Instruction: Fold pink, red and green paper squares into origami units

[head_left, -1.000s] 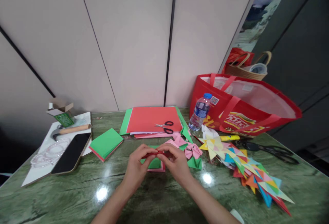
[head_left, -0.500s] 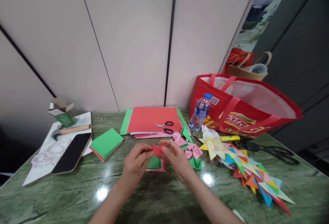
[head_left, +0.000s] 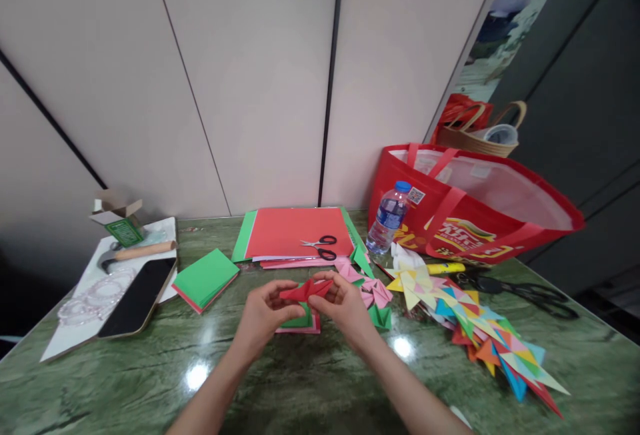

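Observation:
Between my two hands is a small folded piece of red paper (head_left: 306, 290), spread sideways with pointed ends. My left hand (head_left: 265, 312) pinches its left end, and my right hand (head_left: 345, 305) grips its right end with thumb and fingers. Just below the paper, partly hidden by my hands, lies a small stack of green and pink paper squares (head_left: 300, 322). Folded pink paper pieces (head_left: 376, 292) and a folded green piece (head_left: 381, 317) rest just right of my right hand.
Red and green sheets (head_left: 300, 228) carry small scissors (head_left: 323, 246) at the back. A green paper stack (head_left: 206, 277) and phone (head_left: 137, 298) lie left. On the right are a water bottle (head_left: 387, 218), a red bag (head_left: 450, 215), colourful folded paper (head_left: 480, 322) and black scissors (head_left: 525, 292).
The red paper now appears wider and more spread out between my hands. My left fingers have shifted to its left end, and my right thumb lies along its lower edge.

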The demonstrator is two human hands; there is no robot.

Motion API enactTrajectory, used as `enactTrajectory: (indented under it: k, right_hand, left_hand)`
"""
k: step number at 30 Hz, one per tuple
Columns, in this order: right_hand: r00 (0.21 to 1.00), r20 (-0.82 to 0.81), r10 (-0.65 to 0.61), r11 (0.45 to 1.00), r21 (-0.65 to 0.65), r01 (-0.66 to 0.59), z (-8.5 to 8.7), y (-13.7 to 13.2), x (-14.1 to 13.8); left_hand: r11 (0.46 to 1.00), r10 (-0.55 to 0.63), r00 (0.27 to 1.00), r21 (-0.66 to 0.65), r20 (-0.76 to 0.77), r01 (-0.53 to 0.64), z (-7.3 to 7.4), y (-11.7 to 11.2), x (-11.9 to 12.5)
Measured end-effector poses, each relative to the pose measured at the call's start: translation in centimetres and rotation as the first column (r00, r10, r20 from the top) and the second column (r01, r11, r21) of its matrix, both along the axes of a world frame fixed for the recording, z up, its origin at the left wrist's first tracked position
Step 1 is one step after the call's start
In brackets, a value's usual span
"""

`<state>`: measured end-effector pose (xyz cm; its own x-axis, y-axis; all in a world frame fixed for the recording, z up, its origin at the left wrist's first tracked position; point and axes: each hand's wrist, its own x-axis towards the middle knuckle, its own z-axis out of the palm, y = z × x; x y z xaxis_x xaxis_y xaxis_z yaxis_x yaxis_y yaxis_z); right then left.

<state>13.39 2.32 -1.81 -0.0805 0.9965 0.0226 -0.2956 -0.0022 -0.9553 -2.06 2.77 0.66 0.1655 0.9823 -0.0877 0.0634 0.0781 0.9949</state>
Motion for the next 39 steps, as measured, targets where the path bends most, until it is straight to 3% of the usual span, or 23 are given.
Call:
enactTrajectory:
  k: [4,10,17,22,31,35,39]
  right_hand:
    - [0.996,0.088,0.028,0.999,0.042,-0.032,-0.1,-0.2,-0.2]
    - [0.999,0.037,0.040,0.998,0.037,-0.041,-0.3,-0.2,-0.4]
    - [0.988,0.152,-0.002,0.995,0.094,-0.012,-0.2,0.0,-0.2]
    - [0.971,0.236,-0.041,0.989,0.146,0.006,0.0,-0.3,-0.2]
    - [0.965,0.258,0.050,0.978,0.184,-0.100,0.6,-0.5,-0.2]
    - [0.954,0.297,-0.035,0.985,0.170,-0.017,0.1,-0.7,-0.4]
    - [0.956,0.286,-0.071,0.990,0.136,0.033,-0.4,-0.7,-0.8]
  left_hand:
    - [0.998,0.054,0.998,-0.029,0.026,-0.053,0.2,-0.2,0.3]
    - [0.997,0.072,0.996,-0.032,0.047,-0.070,0.5,-0.6,0.9]
    - [0.986,-0.132,0.988,-0.095,0.074,0.139,0.8,-1.0,1.1]
    - [0.989,-0.118,0.992,-0.086,0.042,0.121,0.6,-1.0,1.0]
    - [0.982,-0.190,0.978,-0.009,-0.087,0.190,0.2,-1.2,0.9]
    - [0.968,-0.242,0.958,0.021,-0.150,0.248,-0.5,-1.4,1.1]
    - [0.972,-0.229,0.962,0.010,-0.152,0.233,-0.7,-1.6,1.5]
